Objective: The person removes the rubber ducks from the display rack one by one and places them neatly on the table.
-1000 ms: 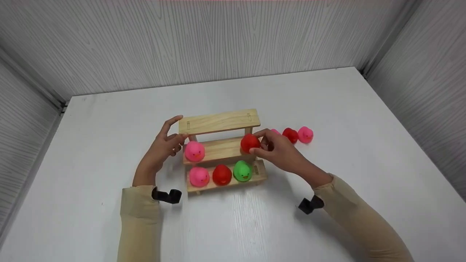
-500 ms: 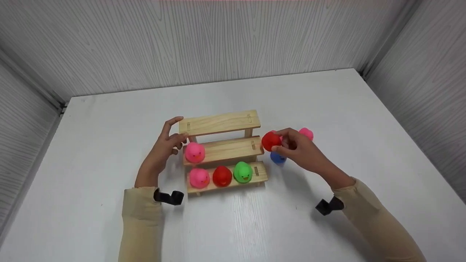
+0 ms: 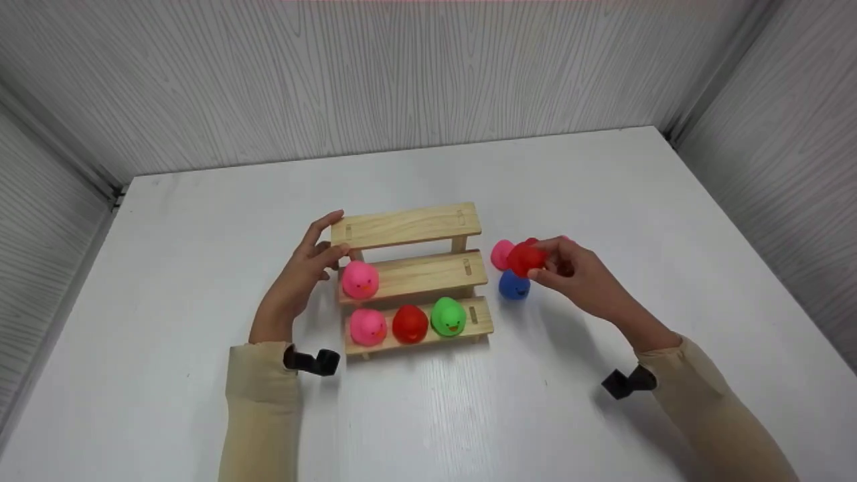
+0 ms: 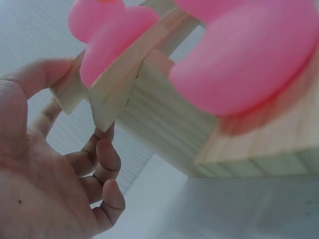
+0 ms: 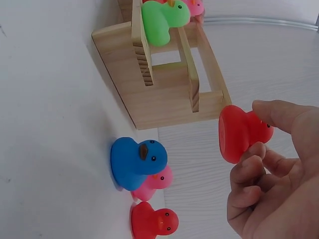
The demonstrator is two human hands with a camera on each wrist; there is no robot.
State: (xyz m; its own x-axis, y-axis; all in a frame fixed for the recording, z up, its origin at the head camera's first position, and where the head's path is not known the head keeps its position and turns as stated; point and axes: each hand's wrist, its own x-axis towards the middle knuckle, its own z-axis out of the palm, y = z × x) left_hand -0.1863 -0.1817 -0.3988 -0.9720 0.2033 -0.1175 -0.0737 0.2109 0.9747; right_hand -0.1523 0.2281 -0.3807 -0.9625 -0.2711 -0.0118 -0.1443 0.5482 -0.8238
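Note:
My right hand (image 3: 582, 278) pinches a red rubber duck (image 5: 241, 133) between thumb and fingers, held up above the table to the right of a three-tier wooden shelf rack (image 3: 408, 226). My left hand (image 3: 301, 271) grips the left end of the top board, the thumb (image 4: 47, 74) at its front edge. On the middle board a pink duck (image 3: 360, 280) sits at the left end. The bottom board carries a pink duck (image 3: 368, 327), a red duck (image 3: 410, 325) and a green duck (image 3: 448, 316) in a row.
Beside the rack on the right, a blue duck (image 3: 514, 288) stands on the white table (image 3: 415, 415). Behind it are a pink duck (image 3: 501, 255) and another red duck (image 5: 153, 220). A further pink duck (image 3: 568, 238) is mostly hidden by my right hand.
My right hand has lifted the red duck off the right end of the middle board and carried it rightward over the loose ducks. The left hand stays on the rack.

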